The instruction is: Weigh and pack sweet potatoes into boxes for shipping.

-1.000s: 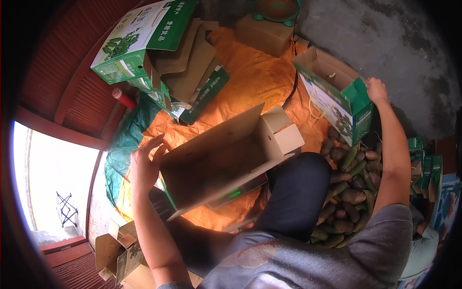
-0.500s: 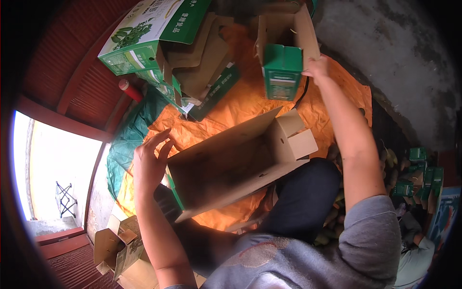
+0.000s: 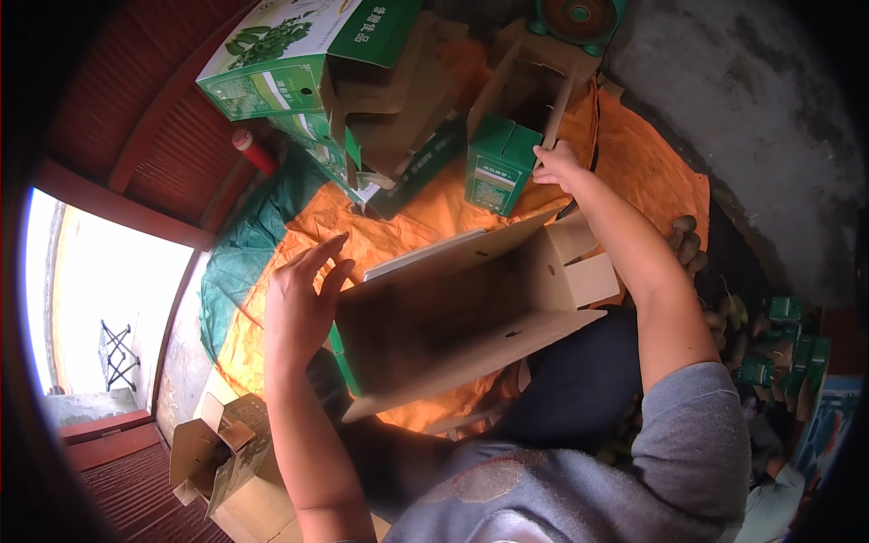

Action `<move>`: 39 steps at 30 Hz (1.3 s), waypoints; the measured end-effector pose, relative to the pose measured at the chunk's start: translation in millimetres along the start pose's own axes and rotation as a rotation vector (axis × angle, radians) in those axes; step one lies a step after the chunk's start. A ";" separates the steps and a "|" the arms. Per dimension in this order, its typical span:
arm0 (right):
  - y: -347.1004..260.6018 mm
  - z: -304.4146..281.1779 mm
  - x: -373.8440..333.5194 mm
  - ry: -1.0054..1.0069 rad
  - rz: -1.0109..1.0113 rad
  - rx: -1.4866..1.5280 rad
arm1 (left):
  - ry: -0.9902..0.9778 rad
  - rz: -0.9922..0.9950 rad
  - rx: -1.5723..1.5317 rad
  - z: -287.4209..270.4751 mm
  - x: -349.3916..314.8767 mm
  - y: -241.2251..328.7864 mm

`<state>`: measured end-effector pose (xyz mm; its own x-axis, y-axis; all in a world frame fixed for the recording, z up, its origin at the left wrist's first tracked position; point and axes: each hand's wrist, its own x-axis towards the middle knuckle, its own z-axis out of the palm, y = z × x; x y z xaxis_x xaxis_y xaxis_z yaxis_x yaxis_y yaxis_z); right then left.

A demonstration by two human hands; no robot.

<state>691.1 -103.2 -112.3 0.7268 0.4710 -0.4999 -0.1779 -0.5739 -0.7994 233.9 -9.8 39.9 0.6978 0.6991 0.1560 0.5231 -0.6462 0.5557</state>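
An open cardboard box (image 3: 453,317), plain brown inside with a green corner, lies tilted across my lap and its flaps stand up at the right end. My left hand (image 3: 303,299) is at the left end of this box, fingers curved and apart, holding nothing. Farther off, a green carton (image 3: 502,167) stands with its top open. The fingers of my right hand (image 3: 559,167) are closed on the right side wall of that carton, near its front corner.
Green and white cartons (image 3: 262,90) are stacked at the far left beside a red cylinder (image 3: 255,149). A green round device (image 3: 579,14) sits at the back. Orange sheeting (image 3: 652,172) covers the floor. Brown tubers (image 3: 688,242) lie at right; opened boxes (image 3: 240,462) stand lower left.
My right hand has drawn the green carton a little nearer and leftward, and the round device behind it now shows. My left hand stays beside the open box. The view has shifted slightly.
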 end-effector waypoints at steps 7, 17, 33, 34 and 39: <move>8.4 12.3 20.8 0.055 -0.056 0.102 | -0.013 -0.023 -0.013 -1.6 -0.7 5.5; -3.9 18.6 35.0 -0.040 -0.144 0.439 | -0.042 -0.092 -0.031 -3.6 2.4 10.0; -12.0 -33.4 -20.7 -0.217 0.026 -0.127 | -0.020 0.037 -0.002 8.3 -0.3 3.8; -11.3 -37.8 -29.9 -0.168 0.018 -0.111 | -0.020 0.041 -0.004 8.4 -0.8 4.1; 12.9 -100.6 -84.0 -0.118 -0.264 0.008 | -0.070 0.054 0.015 13.4 0.5 7.5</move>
<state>694.5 -217.6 -47.1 0.6668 0.6781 -0.3091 0.0019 -0.4163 -0.9092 244.7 -18.4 33.3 0.7575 0.6403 0.1272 0.4908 -0.6871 0.5357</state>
